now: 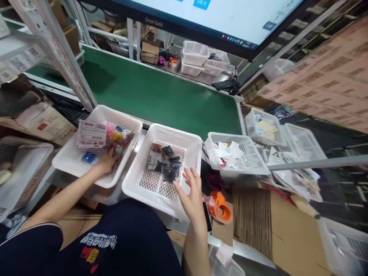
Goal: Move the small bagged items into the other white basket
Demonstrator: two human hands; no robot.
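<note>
Bright packets (117,135) in the left basket (61,163), black packets (171,174) in the middle basket (169,132)

The left hand (107,160) is among the glossy, clear-wrapped bright packets, its grip unclear; the right hand (191,193), spread, holds nothing beside the black packets.

I count two bare hands, one left hand (107,160) and one right hand (192,188), and three white perforated plastic baskets in front of the person: a left basket (80,177), a middle basket (152,201) and a smaller right basket (255,157). In the left one I make out one flat white-and-pink printed packet (91,136) and one bright blue packet (89,157); the middle one has several black plastic-wrapped packets (170,174), too overlapped to number. There's one flat green conveyor belt (161,92), one large black-framed monitor (198,32), and, near the right hand, one orange plastic tape dispenser (214,203).
</note>
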